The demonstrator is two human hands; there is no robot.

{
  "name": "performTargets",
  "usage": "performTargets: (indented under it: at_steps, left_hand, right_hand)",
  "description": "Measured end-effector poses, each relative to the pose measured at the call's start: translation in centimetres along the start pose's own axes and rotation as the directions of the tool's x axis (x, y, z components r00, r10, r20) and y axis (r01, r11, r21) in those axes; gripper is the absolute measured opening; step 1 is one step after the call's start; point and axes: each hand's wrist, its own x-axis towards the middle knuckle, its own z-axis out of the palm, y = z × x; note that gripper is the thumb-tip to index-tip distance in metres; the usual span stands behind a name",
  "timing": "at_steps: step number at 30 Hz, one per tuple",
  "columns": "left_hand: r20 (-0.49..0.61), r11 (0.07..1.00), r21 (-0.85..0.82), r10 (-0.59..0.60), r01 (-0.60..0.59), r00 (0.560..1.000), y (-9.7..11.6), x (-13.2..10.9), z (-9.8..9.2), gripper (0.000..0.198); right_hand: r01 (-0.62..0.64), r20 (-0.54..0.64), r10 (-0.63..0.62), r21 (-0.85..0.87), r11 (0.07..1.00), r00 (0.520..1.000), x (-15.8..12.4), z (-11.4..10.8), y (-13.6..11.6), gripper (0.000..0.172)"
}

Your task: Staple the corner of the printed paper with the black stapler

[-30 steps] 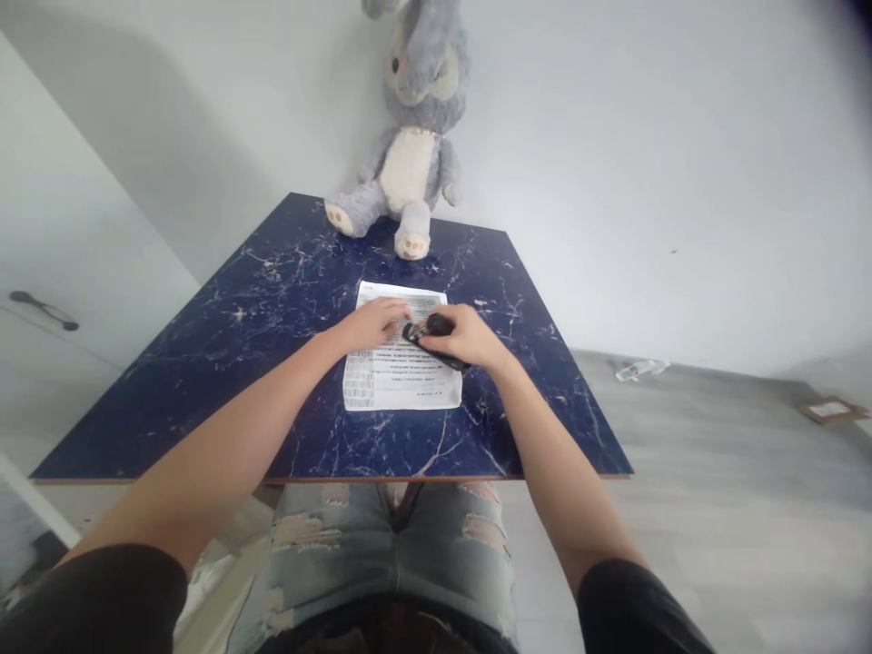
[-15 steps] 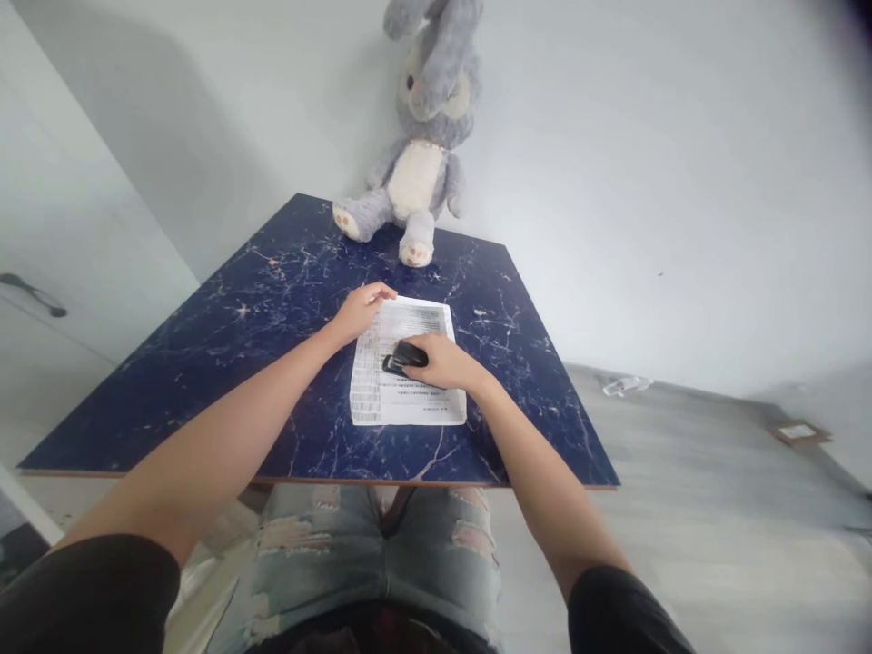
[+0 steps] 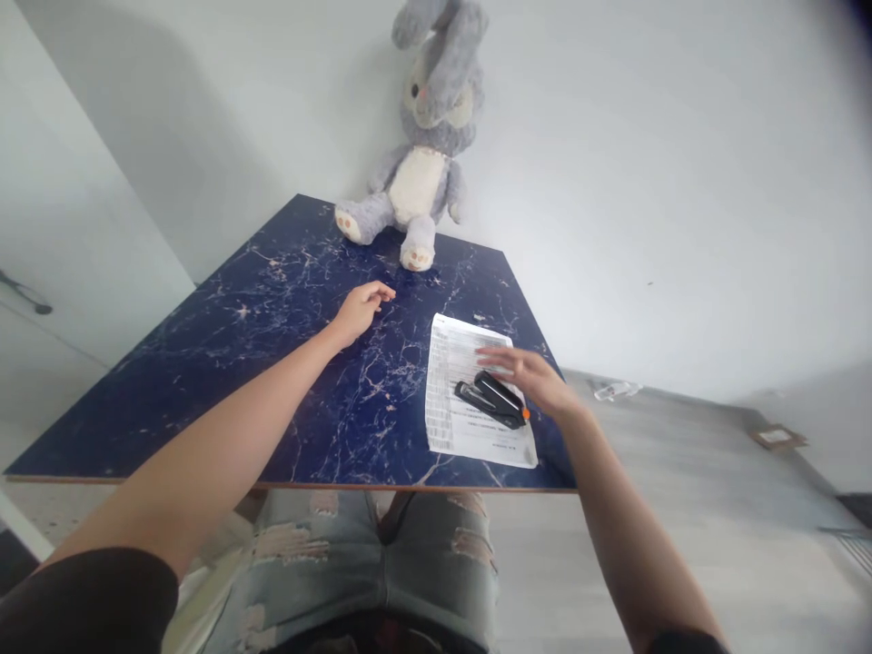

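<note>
1. Lying on a printed sheet is a black stapler with an orange end. Both sit at the table's near right corner, and no brand on the stapler can be read.
2. Rows of small print cover the sheet, too fine to make out.
3. The right hand hovers flat over the sheet just beside the stapler. Its fingers are stretched out and slightly apart, gripping nothing; I cannot tell whether it touches the stapler.
4. The left hand rests on bare tabletop well apart from the sheet, fingers loosely curved and close together, empty.
5. The table has a dark blue top veined with pale marble lines and a thin brown edge.
6. 1 grey plush rabbit sits at the far edge against the white wall.
7. Grey floor runs to the right, with a clear plastic scrap and a flat brown item near the wall.
8. Ripped pale jeans show below the table's near edge.
</note>
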Motion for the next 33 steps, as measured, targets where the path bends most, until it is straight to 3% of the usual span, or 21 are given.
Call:
performTargets:
  at_steps: [2, 3, 5, 8, 10, 12, 14, 17, 20, 23, 26, 29, 33]
  left_hand:
    - [-0.070, 0.989, -0.140, -0.053, 0.043, 0.996, 0.5, 0.1, -0.3, 0.024]
    - [-0.075, 0.971, -0.229, -0.091, 0.072, 0.993, 0.8, 0.2, -0.6, 0.020]
    - [0.027, 0.890, -0.424, -0.169, 0.164, 0.985, 1.7, 0.4, -1.4, 0.010]
    - [0.285, 0.721, -0.603, -0.205, 0.341, 0.936, 2.9, 0.3, -3.5, 0.028]
    - [0.292, 0.656, -0.666, -0.209, 0.355, 0.933, 3.4, 0.1, -5.5, 0.040]
    - [0.149, 0.624, -0.743, -0.200, 0.243, 0.968, 3.7, -0.4, -7.8, 0.047]
    - [-0.097, 0.610, -0.793, -0.145, 0.011, 0.985, 3.8, -1.0, -10.1, 0.050]
    - [-0.435, 0.628, -0.714, -0.049, -0.311, 0.899, 4.0, -2.0, -13.1, 0.048]
    - [-0.554, 0.672, -0.611, 0.015, -0.418, 0.833, 3.9, -2.5, -14.9, 0.050]
    - [-0.556, 0.637, -0.611, 0.078, -0.470, 0.828, 3.4, -2.5, -15.8, 0.052]
    - [-0.507, 0.567, -0.675, 0.107, -0.472, 0.855, 3.0, -2.3, -15.8, 0.054]
    - [-0.429, 0.533, -0.740, 0.094, -0.410, 0.898, 2.9, -2.1, -15.4, 0.058]
    - [-0.293, 0.540, -0.803, 0.009, -0.252, 0.956, 3.2, -1.7, -14.2, 0.061]
  right_hand:
    - [-0.002, -0.210, -0.026, -0.134, 0.991, 0.977, 2.3, -0.1, 1.7, 0.065]
    - [-0.026, -0.254, -0.044, -0.267, 0.963, 0.966, 3.8, 0.0, 2.7, 0.065]
    - [-0.094, -0.225, -0.020, -0.487, 0.868, 0.974, 6.8, 0.9, 4.4, 0.075]
    - [-0.150, -0.150, 0.069, -0.631, 0.761, 0.986, 11.1, 3.1, 5.4, 0.083]
    - [-0.124, -0.117, 0.062, -0.662, 0.739, 0.991, 13.8, 5.1, 4.5, 0.080]
    - [-0.078, -0.084, 0.030, -0.666, 0.742, 0.996, 16.5, 7.4, 2.4, 0.079]
    - [-0.030, -0.040, 0.004, -0.655, 0.755, 0.999, 19.2, 10.1, -0.6, 0.079]
    - [0.062, 0.027, -0.058, -0.626, 0.778, 0.998, 23.1, 14.6, -5.3, 0.075]
    - [0.202, 0.133, -0.152, -0.584, 0.786, 0.979, 26.0, 18.7, -9.2, 0.072]
    - [0.291, 0.198, -0.216, -0.555, 0.779, 0.956, 27.6, 21.3, -11.5, 0.069]
    - [0.356, 0.206, -0.290, -0.524, 0.774, 0.935, 28.0, 22.1, -11.9, 0.068]
    - [0.349, 0.186, -0.295, -0.523, 0.778, 0.937, 27.2, 21.3, -11.2, 0.070]
    - [0.249, 0.138, -0.208, -0.568, 0.785, 0.968, 24.7, 18.6, -8.8, 0.068]
